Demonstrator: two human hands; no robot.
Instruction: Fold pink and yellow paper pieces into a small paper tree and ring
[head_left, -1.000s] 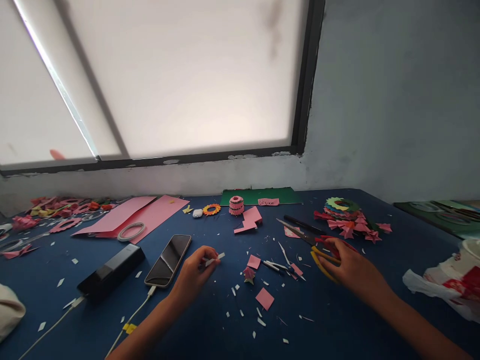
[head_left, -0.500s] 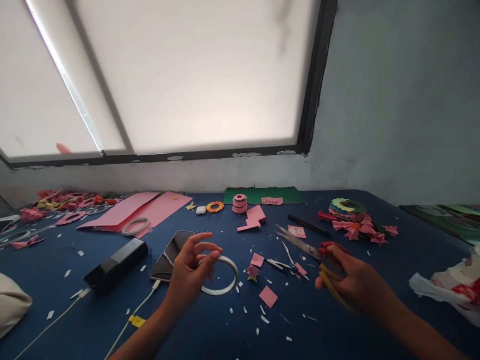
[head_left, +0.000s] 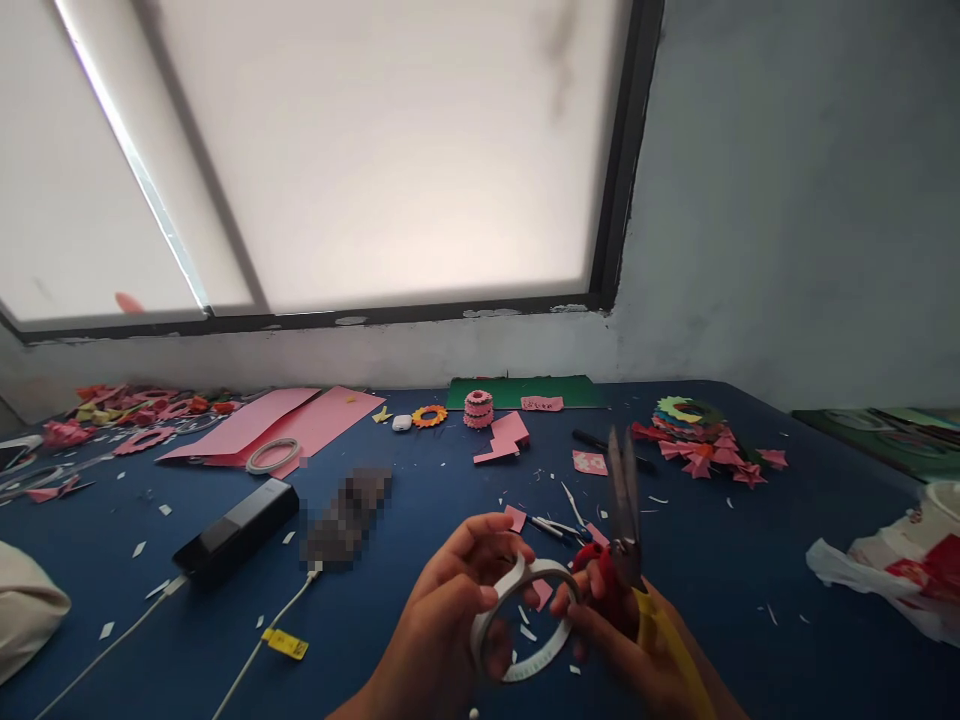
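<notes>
My left hand [head_left: 457, 610] is closed on a roll of white tape [head_left: 541, 662], with a short end of the tape lifted near its fingertips. My right hand [head_left: 622, 630] grips scissors [head_left: 624, 500] with red and yellow handles, the blades pointing up and slightly apart. Its fingertips also reach the right side of the tape roll. Behind the hands lie a compass-like metal tool [head_left: 555, 527], a pink paper square [head_left: 515, 518] and, partly seen through the ring, another pink piece [head_left: 541, 594].
A black power bank [head_left: 236, 530] and a pixelated phone [head_left: 349, 515] lie left, with cables. Pink sheets [head_left: 262, 425], another tape roll [head_left: 274, 456] and a scalloped pink stack [head_left: 478, 408] stand farther back. Paper stars [head_left: 701, 455] and a plastic bag [head_left: 900, 560] are right.
My left hand has brought the tape roll right and nearer. The right hand has moved left to meet it, and the scissors have swung from pointing left to pointing up.
</notes>
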